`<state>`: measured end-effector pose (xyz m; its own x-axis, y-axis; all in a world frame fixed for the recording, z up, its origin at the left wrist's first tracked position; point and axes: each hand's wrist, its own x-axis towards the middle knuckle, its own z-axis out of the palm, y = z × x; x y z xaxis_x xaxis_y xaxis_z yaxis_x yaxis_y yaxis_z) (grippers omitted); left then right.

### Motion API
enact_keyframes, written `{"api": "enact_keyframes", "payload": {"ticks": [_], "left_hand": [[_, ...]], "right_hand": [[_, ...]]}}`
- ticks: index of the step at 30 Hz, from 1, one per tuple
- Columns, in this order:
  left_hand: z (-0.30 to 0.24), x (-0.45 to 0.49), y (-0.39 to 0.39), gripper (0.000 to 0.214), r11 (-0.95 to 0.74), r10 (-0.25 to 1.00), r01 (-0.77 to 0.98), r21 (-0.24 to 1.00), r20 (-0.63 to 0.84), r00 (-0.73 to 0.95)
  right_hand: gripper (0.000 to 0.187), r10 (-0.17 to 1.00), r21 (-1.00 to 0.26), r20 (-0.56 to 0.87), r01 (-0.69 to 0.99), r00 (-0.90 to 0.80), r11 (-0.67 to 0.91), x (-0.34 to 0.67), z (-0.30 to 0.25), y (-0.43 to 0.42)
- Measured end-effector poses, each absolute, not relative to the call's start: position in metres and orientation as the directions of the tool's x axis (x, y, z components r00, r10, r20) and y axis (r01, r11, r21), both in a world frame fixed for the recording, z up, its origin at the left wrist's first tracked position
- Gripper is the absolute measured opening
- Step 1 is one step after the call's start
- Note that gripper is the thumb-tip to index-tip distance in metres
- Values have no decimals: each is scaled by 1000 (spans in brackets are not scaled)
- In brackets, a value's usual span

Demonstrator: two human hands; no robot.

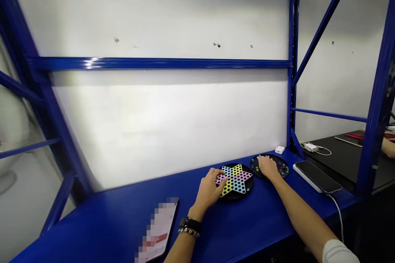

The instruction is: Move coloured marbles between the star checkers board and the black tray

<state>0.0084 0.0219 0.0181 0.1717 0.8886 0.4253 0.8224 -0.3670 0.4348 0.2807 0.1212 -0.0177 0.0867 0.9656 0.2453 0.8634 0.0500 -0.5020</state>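
Note:
A round black board with a pastel six-pointed star of holes (237,181) lies on the blue shelf top (123,218). My left hand (210,189), with a black watch and a bead bracelet on the wrist, rests with curled fingers on the board's left edge. Just behind it sits a round black tray of small coloured marbles (282,168). My right hand (268,167) lies palm down in that tray, fingers bent over the marbles. What its fingers hold is hidden.
A phone on a white power bank (317,176) with a cable lies right of the tray. A small white box (279,149) stands by the wall. A card (159,230) lies at front left. Another person's hand (388,146) works at the black table to the right.

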Motion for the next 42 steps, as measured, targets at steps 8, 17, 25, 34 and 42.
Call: {"api": "enact_keyframes", "payload": {"ticks": [8, 17, 25, 34, 42], "left_hand": [[21, 11, 18, 23, -350, 916, 844, 406, 335, 219], [-7, 2, 31, 51, -263, 957, 914, 309, 205, 206], [-27, -1, 39, 59, -227, 973, 936, 270, 20, 230], [-32, 1, 38, 58, -229, 973, 937, 265, 48, 224], [-28, 3, 35, 57, -230, 973, 930, 286, 43, 227]], "right_hand": [[39, 952, -266, 289, 964, 95, -16, 290, -28, 123], [51, 820, -365, 416, 754, -393, 547, 216, -11, 72], [60, 780, -439, 192, 659, -596, 611, 189, -26, 59], [61, 781, -433, 184, 664, -596, 609, 191, -24, 58], [59, 781, -416, 213, 669, -587, 617, 192, -27, 59]]}}
